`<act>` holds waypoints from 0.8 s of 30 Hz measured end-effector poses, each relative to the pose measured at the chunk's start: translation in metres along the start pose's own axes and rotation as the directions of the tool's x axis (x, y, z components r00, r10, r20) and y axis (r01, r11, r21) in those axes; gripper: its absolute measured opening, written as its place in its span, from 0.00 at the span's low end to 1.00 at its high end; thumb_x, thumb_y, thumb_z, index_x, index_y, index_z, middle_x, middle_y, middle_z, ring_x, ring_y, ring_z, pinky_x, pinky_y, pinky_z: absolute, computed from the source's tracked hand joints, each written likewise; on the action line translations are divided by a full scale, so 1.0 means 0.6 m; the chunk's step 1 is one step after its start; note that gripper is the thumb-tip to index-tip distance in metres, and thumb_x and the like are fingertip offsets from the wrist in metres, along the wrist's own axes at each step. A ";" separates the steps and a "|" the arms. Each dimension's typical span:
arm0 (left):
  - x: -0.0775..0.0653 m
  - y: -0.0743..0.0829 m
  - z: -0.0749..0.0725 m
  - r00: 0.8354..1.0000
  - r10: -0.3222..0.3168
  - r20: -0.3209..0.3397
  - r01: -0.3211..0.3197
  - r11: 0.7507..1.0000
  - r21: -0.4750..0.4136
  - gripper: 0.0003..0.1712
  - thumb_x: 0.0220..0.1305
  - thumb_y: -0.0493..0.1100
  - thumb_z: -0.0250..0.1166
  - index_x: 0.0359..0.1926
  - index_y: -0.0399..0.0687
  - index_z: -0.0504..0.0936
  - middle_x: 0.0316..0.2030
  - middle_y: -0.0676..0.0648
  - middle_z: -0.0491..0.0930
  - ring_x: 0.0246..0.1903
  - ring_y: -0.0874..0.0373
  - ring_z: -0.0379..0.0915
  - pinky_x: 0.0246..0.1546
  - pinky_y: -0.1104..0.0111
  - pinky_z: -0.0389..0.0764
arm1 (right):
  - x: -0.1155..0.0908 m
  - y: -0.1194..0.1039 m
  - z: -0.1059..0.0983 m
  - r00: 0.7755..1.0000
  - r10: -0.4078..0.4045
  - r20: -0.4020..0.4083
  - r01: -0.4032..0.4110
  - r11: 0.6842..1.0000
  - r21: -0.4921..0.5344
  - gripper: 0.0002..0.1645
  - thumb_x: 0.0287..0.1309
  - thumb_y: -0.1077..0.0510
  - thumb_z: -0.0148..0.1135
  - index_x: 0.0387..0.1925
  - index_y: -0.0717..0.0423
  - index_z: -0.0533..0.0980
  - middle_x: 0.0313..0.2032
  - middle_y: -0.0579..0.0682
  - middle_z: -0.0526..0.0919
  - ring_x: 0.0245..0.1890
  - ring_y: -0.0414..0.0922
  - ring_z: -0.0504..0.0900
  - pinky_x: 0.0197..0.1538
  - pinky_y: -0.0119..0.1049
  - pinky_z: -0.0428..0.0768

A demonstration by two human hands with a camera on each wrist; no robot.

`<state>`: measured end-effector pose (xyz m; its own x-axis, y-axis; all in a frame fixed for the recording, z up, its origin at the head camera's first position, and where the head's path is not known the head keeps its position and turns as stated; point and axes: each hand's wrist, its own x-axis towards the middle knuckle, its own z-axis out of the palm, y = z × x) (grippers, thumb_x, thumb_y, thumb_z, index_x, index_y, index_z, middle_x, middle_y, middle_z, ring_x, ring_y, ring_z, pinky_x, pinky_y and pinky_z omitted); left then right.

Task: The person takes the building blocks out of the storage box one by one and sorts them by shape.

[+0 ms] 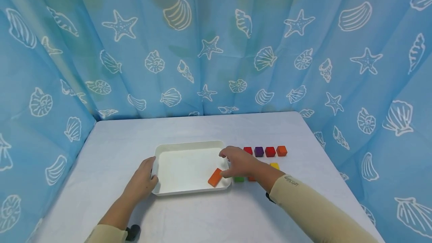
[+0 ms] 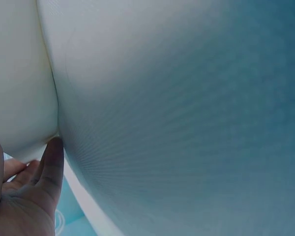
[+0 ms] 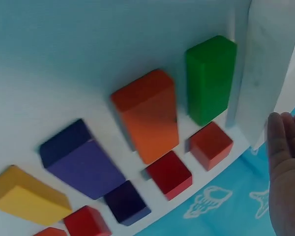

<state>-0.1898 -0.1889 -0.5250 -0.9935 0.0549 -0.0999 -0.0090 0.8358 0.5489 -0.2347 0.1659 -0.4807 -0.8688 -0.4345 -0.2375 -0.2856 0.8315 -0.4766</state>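
Observation:
A shallow white tray lies on the table between my two hands. Inside its front right corner sits an orange rectangular block. My left hand is at the tray's left end, its thumb apart from the fingers and its fingertips right at the wall. My right hand reaches over the tray's right end, thumb beside the orange block. In the right wrist view, the fingers of the right hand extend alongside the tray's wall; its thumb is out of sight there.
Right of the tray, a green block, an orange block, a purple block and a yellow block stand in a row. Behind them runs a row of small cubes, including a purple cube. A blue curtain surrounds the table.

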 end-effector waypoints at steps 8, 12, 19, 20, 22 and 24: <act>0.001 -0.001 -0.003 1.000 0.013 -0.010 -0.013 1.000 -0.003 0.41 0.71 0.32 0.59 0.81 0.29 0.55 0.78 0.28 0.56 0.77 0.30 0.55 0.76 0.39 0.59 | 0.013 -0.033 0.020 0.998 -0.008 0.055 0.016 0.990 -0.143 0.38 0.50 0.46 0.85 0.61 0.52 0.81 0.45 0.44 0.82 0.43 0.40 0.80 0.47 0.34 0.87; 0.003 -0.003 -0.003 1.000 0.002 -0.010 -0.002 1.000 -0.008 0.41 0.71 0.33 0.59 0.81 0.29 0.55 0.79 0.28 0.55 0.77 0.30 0.54 0.76 0.39 0.59 | 0.020 -0.044 0.028 0.997 0.044 0.070 -0.031 0.985 -0.171 0.36 0.49 0.47 0.85 0.60 0.51 0.82 0.38 0.41 0.79 0.39 0.40 0.78 0.42 0.31 0.85; 0.003 -0.004 -0.001 1.000 -0.013 0.001 0.013 1.000 -0.024 0.42 0.72 0.33 0.59 0.81 0.30 0.54 0.79 0.28 0.55 0.77 0.30 0.54 0.77 0.39 0.58 | 0.032 -0.046 0.043 0.996 0.046 0.074 -0.035 0.990 -0.138 0.34 0.49 0.51 0.86 0.58 0.51 0.83 0.39 0.40 0.79 0.40 0.40 0.78 0.41 0.29 0.85; 0.003 -0.005 -0.001 1.000 -0.012 0.002 0.012 1.000 -0.026 0.41 0.72 0.33 0.59 0.81 0.29 0.54 0.79 0.28 0.55 0.77 0.30 0.54 0.77 0.39 0.58 | 0.033 -0.046 0.044 0.996 0.047 0.075 -0.038 0.991 -0.127 0.34 0.49 0.52 0.86 0.58 0.50 0.83 0.39 0.40 0.80 0.40 0.40 0.78 0.42 0.30 0.85; 0.002 -0.004 -0.001 1.000 -0.008 0.001 0.008 1.000 -0.029 0.41 0.72 0.33 0.59 0.81 0.30 0.54 0.79 0.28 0.55 0.77 0.30 0.54 0.77 0.39 0.58 | 0.037 -0.046 0.045 0.996 0.052 0.077 -0.044 0.993 -0.112 0.35 0.48 0.55 0.87 0.59 0.50 0.83 0.39 0.40 0.80 0.41 0.41 0.79 0.44 0.31 0.86; 0.002 -0.005 -0.001 1.000 -0.007 0.002 0.007 0.999 -0.032 0.41 0.72 0.33 0.59 0.81 0.30 0.54 0.79 0.28 0.55 0.77 0.30 0.54 0.77 0.39 0.58 | 0.040 -0.047 0.046 0.995 0.061 0.081 -0.053 0.994 -0.098 0.36 0.47 0.58 0.87 0.59 0.49 0.83 0.40 0.40 0.80 0.41 0.41 0.79 0.46 0.33 0.87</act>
<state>-0.1911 -0.1915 -0.5263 -0.9932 0.0500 -0.1054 -0.0198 0.8183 0.5745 -0.2361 0.1223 -0.4962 -0.8490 -0.4098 -0.3335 -0.2778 0.8831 -0.3780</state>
